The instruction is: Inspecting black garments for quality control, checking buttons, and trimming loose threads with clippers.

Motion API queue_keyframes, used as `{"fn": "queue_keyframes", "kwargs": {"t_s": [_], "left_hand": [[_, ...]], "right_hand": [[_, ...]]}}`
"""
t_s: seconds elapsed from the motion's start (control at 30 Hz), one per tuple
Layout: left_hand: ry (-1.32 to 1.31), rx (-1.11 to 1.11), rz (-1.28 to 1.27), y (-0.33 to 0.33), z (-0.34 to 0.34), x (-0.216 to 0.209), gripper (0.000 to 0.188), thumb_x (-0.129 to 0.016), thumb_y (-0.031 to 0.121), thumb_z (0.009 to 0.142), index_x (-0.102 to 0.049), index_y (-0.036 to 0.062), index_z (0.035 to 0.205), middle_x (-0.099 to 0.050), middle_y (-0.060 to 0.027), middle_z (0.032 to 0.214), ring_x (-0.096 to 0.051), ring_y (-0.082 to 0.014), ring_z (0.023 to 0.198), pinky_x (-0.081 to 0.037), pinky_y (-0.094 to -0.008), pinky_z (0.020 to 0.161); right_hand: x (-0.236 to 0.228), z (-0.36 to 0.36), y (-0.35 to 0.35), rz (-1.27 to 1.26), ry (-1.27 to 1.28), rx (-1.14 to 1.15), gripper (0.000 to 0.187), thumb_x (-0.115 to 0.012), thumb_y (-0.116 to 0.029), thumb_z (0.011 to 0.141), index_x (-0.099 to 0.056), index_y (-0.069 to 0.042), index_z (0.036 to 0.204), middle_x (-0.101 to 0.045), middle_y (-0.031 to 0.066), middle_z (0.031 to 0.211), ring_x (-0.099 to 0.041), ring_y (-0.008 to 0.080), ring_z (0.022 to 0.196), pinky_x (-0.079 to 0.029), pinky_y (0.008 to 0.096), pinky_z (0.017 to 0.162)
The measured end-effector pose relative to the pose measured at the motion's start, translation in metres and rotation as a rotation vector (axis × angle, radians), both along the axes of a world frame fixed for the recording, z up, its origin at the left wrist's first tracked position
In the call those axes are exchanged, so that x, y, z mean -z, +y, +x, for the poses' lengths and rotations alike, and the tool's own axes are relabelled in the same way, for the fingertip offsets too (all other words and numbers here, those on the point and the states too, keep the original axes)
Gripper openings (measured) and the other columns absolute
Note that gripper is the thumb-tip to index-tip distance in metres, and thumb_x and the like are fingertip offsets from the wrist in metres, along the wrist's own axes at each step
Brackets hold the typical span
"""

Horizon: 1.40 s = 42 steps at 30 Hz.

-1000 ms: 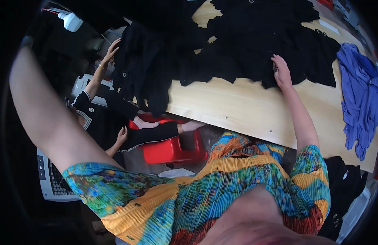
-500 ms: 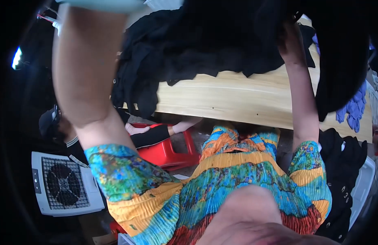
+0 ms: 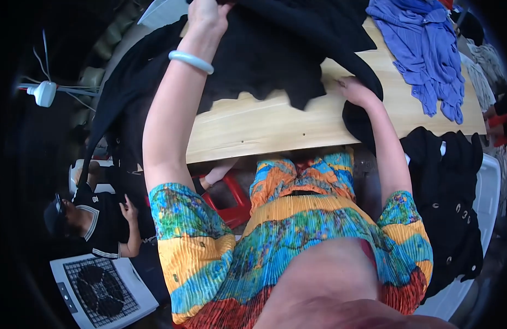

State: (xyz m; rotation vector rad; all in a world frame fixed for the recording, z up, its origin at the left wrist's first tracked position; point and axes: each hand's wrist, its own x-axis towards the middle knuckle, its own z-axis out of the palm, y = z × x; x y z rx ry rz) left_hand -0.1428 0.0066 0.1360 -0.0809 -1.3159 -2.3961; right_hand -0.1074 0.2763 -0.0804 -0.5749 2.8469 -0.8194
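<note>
Cloth [image 3: 259,63], black, wavy-edged, drapes the wooden table [image 3: 253,123].

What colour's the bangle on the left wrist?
The bangle is pale blue-white, clearest in the head view.

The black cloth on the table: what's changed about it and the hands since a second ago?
The left hand, out of view before, has swung inward to the black cloth. The right hand, earlier on the cloth, is now over bare table, and a fold curves past its wrist. Grips are unclear. The blue clothes stay on the table.
</note>
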Motion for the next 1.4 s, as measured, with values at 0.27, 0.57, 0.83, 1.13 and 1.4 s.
{"fn": "queue_keyframes", "kwargs": {"t_s": [0.27, 0.57, 0.83, 1.13, 1.4], "left_hand": [[-0.188, 0.256, -1.032, 0.060, 0.072, 0.116, 0.022, -0.056, 0.023, 0.080, -0.055, 0.0008, 0.081, -0.052, -0.0021, 0.074, -0.051, -0.0100, 0.068, -0.044, -0.0238, 0.063], [-0.670, 0.498, -0.761, 0.041, 0.118, 0.211, 0.023, -0.053, 0.018, 0.083, -0.053, 0.0007, 0.097, -0.055, -0.0033, 0.077, -0.052, -0.0089, 0.067, -0.044, -0.0209, 0.062], [-0.485, 0.112, -0.383, 0.066, 0.117, 0.210, 0.017, -0.050, 0.018, 0.086, -0.054, 0.0012, 0.087, -0.057, -0.0059, 0.076, -0.055, -0.0090, 0.062, -0.044, -0.0193, 0.054], [-0.023, -0.130, -1.325, 0.066, 0.109, 0.214, 0.058, -0.065, 0.025, 0.071, -0.039, 0.0007, 0.116, -0.039, -0.0229, 0.113, -0.045, -0.0363, 0.102, -0.042, -0.0368, 0.082], [0.155, -0.092, -1.519, 0.109, 0.094, 0.180, 0.071, -0.072, 0.040, 0.061, -0.041, 0.0052, 0.114, -0.041, -0.0249, 0.099, -0.045, -0.0391, 0.090, -0.040, -0.0425, 0.076]], "right_hand": [[-0.078, 0.031, 0.031, -0.089, -0.063, -0.149, 0.019, -0.056, -0.018, 0.073, -0.063, -0.002, 0.082, -0.061, 0.0151, 0.072, -0.059, 0.0263, 0.068, -0.045, 0.0315, 0.065], [-0.055, 0.001, 0.044, 0.036, -0.048, -0.083, 0.023, -0.058, -0.020, 0.075, -0.062, -0.002, 0.088, -0.061, 0.0146, 0.073, -0.059, 0.0237, 0.069, -0.045, 0.0307, 0.067], [-0.025, 0.022, -0.016, -0.139, 0.061, -0.051, 0.063, -0.067, -0.038, 0.068, -0.043, -0.004, 0.115, -0.057, 0.0195, 0.098, -0.057, 0.0281, 0.092, -0.044, 0.0323, 0.077], [-0.058, 0.006, 0.001, -0.508, 0.044, 0.226, 0.031, -0.055, -0.029, 0.078, -0.058, 0.001, 0.089, -0.062, 0.0073, 0.080, -0.057, 0.0157, 0.078, -0.043, 0.0281, 0.071], [-0.187, 0.052, 0.019, -1.474, -0.076, 0.140, 0.018, -0.051, -0.014, 0.080, -0.060, 0.002, 0.081, -0.061, 0.0054, 0.071, -0.056, 0.0121, 0.059, -0.046, 0.0220, 0.056]]}}
